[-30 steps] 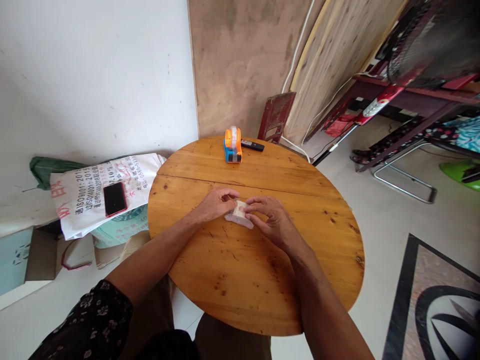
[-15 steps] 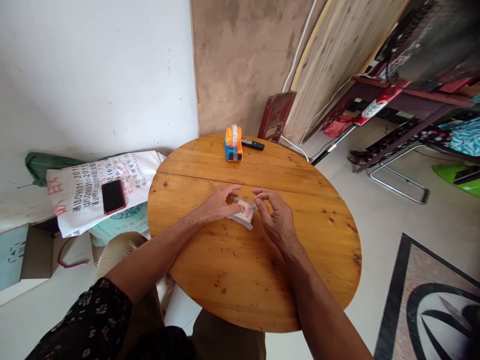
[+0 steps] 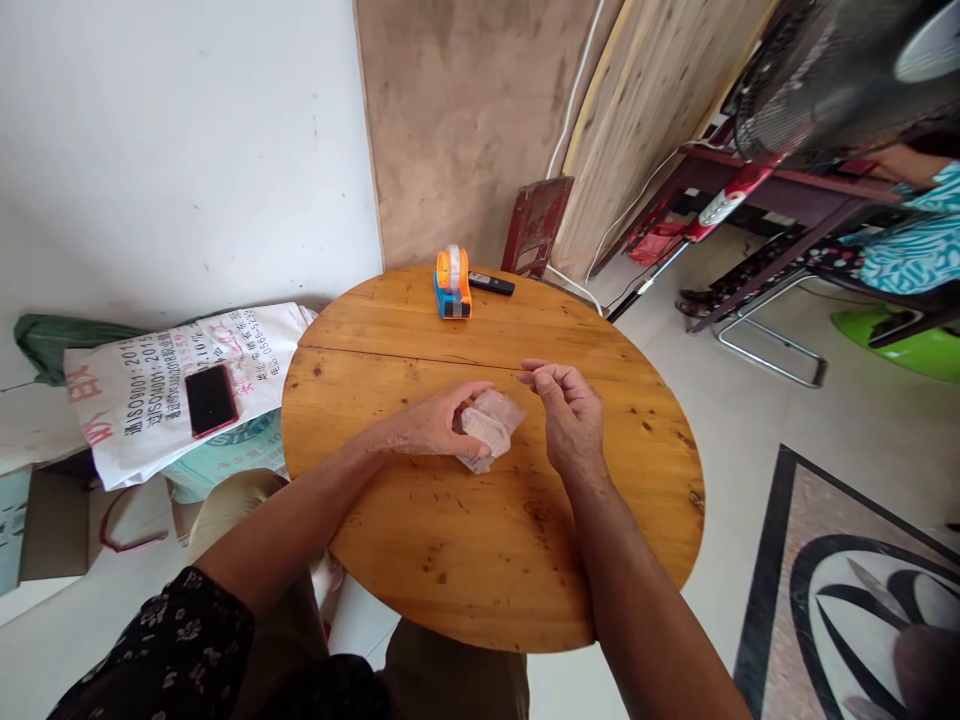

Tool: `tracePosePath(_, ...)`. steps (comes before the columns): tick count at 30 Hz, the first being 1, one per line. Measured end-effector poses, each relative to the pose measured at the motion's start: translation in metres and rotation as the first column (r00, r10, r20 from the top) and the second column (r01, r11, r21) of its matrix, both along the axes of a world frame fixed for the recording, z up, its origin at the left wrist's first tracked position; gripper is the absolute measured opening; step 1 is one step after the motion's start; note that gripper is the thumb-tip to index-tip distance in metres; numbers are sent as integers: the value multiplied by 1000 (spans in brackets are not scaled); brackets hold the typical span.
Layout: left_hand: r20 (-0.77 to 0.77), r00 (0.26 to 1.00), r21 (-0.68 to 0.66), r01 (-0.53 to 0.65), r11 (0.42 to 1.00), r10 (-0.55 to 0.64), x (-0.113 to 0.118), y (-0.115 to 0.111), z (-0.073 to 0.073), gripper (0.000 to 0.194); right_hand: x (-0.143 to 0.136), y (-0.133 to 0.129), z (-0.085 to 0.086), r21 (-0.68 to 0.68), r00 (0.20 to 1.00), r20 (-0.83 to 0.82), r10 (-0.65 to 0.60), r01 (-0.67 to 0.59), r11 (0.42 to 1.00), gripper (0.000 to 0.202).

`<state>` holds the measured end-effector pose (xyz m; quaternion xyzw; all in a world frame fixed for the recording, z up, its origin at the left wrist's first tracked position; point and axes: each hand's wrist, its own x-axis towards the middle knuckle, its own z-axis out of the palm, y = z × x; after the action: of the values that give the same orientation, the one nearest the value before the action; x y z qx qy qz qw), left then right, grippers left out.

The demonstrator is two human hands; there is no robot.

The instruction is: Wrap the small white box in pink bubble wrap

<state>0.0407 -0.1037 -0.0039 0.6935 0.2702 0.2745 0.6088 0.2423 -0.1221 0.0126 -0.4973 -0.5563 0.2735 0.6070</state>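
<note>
A small white packet in clear, crinkled plastic is on the round wooden table. My left hand grips it from the left, thumb on the near side and fingers on the far side. To the right of the packet, my right hand is raised a little with thumb and index finger pinched together. Whatever may be between those fingertips is too small to make out. The right hand is apart from the packet.
An orange and blue tape dispenser and a black remote-like object lie at the table's far edge. A phone rests on white sacks at left. Behind stand a dark red chair and a fan; a person sits far right.
My right hand has moved away from the packet to the right. The plastic now stands out loosely on the packet's right side, and my left hand has closed round it. The view has shifted slightly.
</note>
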Motion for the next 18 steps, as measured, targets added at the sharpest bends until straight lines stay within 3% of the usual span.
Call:
tracePosePath(6, 80, 988, -70, 137, 988, -131, 0, 1, 5, 89, 5, 7, 0, -48, 988, -139, -70, 64, 997, 23)
tracePosePath(10, 140, 986, -173, 110, 979, -86, -1, 0, 9, 85, 10, 14, -6, -117, 958, -270, -94, 65, 991, 22)
tracePosePath(15, 171, 984, -225, -11, 974, 50, -3, -1, 13, 48, 16, 24, -14, -166, 929, -345, -132, 78, 983, 22)
tracePosePath(18, 93, 993, -219, -51, 974, 73, -3, 1, 10, 28, 18, 28, -17, -185, 919, -367, -143, 78, 980, 25)
